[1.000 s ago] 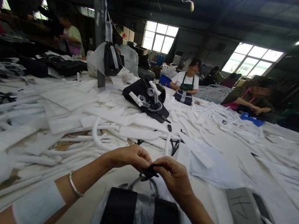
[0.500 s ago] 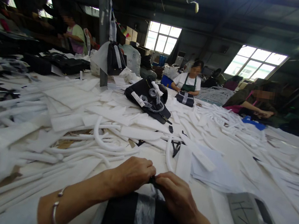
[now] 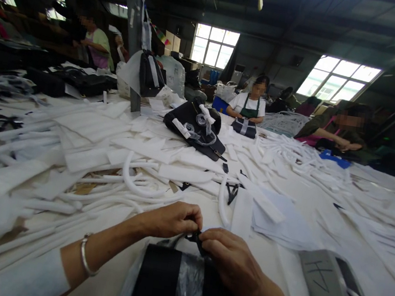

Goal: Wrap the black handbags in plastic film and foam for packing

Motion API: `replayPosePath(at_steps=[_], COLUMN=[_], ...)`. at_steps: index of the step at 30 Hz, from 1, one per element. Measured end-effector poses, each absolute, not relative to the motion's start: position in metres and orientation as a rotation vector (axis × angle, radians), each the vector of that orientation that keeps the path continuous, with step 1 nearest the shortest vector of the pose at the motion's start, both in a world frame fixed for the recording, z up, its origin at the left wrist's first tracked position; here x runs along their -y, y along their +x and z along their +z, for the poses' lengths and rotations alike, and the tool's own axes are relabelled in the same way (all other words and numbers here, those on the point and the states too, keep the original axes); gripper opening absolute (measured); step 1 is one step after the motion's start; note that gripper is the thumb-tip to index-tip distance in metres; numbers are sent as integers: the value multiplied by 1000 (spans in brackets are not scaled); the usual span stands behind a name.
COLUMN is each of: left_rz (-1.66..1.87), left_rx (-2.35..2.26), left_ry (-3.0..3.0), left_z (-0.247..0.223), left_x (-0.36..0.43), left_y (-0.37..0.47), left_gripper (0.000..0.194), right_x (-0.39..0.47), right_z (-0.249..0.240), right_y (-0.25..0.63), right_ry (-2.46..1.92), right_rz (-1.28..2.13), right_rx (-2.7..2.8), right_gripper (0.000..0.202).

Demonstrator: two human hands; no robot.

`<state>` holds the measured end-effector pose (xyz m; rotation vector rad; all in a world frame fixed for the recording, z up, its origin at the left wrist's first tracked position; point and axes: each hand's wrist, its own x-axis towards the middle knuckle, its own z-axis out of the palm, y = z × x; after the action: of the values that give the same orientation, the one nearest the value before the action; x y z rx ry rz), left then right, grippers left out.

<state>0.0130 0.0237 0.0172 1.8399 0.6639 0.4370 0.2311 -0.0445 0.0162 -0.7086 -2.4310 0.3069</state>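
Observation:
Directly in front of me stands a black bag, with a band of clear plastic down its middle. Just beyond its top edge, my left hand is closed, its fingertips pinching a short black strap. My right hand grips the same strap from the right, fingers curled over it and partly hiding it. A silver bangle circles my left wrist. How the strap joins the bag is hidden.
White foam strips and tubes litter the table. Further off lies another black bag. A grey piece with handwriting is at right. A post rises behind. Co-workers sit beyond, one holding a dark bundle.
My left hand has shifted slightly left and up, its fingers now pinching differently on the strap. The right hand stays nearly in place. The view has moved slightly.

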Motion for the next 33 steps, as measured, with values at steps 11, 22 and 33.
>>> replayPosePath(at_steps=[11,22,33], left_rz=[307,525,516], left_rx=[-803,-722,-892], left_ry=[1637,1936,837], left_z=[5,16,40], left_x=[-30,-37,25], left_y=[24,14,4], left_gripper=[25,27,54], right_x=[48,20,30], right_z=[20,43,53], right_y=[216,205,195], right_ry=[-635,-1024,-1339], right_rz=[113,305,473], right_rx=[2579,2050,1632], right_gripper=[23,13,7])
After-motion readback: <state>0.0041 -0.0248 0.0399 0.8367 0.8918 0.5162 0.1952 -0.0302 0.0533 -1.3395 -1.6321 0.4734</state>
